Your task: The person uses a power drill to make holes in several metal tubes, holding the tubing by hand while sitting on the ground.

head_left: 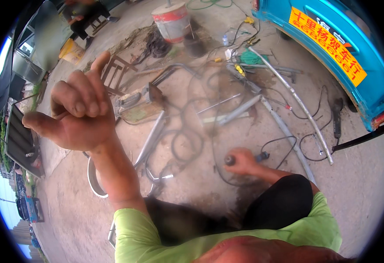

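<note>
My left hand (79, 105) is raised at the left, with the thumb and little finger stretched out and the middle fingers curled toward the palm. Nothing is held in it. Low over the concrete, my right hand (244, 161) is wrapped round a blue and black power tool (262, 156). A round dark end pokes out at the left of the fist, and a cord seems to lead off behind it. The tool's exact kind is hidden by the fingers. Just right of that hand lies a long grey metal tube (285, 126), joined to a shorter tube (241, 109) at an angle.
Hoses and cables (187, 144) coil over the concrete. A bent metal pipe (295, 96) lies near a blue vehicle (323, 35). A boxy machine (140, 105), a metal ring (96, 177), a black angle grinder (337, 118) and a red-white drum (171, 22) stand about. Someone sits far left.
</note>
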The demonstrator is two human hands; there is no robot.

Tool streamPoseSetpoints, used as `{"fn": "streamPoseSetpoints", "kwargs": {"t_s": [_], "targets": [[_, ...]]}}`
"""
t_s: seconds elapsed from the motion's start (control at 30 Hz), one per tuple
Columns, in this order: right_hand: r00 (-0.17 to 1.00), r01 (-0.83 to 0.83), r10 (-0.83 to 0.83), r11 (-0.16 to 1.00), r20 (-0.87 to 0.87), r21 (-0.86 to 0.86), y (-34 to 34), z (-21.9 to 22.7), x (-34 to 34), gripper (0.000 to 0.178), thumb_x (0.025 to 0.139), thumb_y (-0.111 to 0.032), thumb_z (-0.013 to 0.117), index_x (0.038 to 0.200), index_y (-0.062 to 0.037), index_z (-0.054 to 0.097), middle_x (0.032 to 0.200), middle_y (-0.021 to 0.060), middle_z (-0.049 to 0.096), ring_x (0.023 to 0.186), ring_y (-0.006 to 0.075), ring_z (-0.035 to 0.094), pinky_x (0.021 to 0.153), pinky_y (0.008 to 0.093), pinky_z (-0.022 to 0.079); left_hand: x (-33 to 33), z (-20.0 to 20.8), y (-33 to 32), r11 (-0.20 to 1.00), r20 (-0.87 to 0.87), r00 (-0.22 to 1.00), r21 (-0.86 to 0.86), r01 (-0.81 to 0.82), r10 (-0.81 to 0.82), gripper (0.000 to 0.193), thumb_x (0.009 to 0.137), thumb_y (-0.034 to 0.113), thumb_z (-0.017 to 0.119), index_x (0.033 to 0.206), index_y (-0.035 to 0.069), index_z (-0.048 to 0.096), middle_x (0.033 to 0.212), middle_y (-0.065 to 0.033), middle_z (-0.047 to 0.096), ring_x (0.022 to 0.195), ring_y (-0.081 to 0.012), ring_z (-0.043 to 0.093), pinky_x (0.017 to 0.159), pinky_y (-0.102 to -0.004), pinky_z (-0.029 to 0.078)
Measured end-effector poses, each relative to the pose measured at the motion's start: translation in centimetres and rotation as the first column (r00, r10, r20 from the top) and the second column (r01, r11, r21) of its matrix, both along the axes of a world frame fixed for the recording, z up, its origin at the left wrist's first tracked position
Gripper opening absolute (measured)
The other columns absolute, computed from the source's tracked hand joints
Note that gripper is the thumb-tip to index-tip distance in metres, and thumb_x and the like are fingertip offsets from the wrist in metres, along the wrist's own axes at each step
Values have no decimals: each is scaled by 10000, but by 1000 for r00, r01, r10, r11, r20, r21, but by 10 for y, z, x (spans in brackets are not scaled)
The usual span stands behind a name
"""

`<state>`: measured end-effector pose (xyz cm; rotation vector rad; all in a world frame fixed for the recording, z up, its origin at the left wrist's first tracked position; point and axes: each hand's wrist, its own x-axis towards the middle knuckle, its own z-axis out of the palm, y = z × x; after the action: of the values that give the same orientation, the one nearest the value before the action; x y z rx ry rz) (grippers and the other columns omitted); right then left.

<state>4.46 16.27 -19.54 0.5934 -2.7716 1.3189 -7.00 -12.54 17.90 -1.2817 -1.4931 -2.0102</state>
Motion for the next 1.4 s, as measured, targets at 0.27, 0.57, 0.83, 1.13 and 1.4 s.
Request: {"fn": "streamPoseSetpoints", "kwargs": {"t_s": [0.27,0.57,0.83,1.13,1.4], "targets": [[999,-14,12,999,48,30,2,-6,-1,330,694,-374,788,867,-101,718,900,108,691,903,348,651,801,457,516,-4,-8,-2,998,40,998,11,-58,57,764,973,770,317,623,116,497,557,-31,407,486,-164,380,1198,-629,256],[997,-30,30,1000,67,-2,1,-3,-1,349,702,-405,790,869,-106,720,900,106,692,908,351,652,793,463,516,-5,-51,38,982,144,989,-181,50,-24,800,994,758,255,776,56,569,705,-92,522,631,-215,522,979,-536,441],[996,-45,44,999,77,15,1,3,2,361,709,-412,785,890,-106,720,932,99,694,913,347,653,795,464,515,-13,-260,80,782,570,819,-539,312,65,844,947,772,430,999,-38,662,918,-128,665,888,-247,650,867,-388,494],[989,15,-27,997,145,82,-1,-10,-1,391,714,-421,771,898,-84,699,913,156,706,898,386,672,788,501,525,65,-378,97,915,788,608,-171,366,-96,746,973,688,480,991,-35,664,925,-133,678,917,-251,660,889,-395,487],[989,36,-46,997,139,74,-7,19,-9,396,721,-431,754,919,-92,699,871,156,722,857,387,691,743,487,539,84,-386,115,978,835,544,-168,121,76,636,1004,583,516,924,-30,663,866,-118,681,832,-210,645,801,-335,493]]}}
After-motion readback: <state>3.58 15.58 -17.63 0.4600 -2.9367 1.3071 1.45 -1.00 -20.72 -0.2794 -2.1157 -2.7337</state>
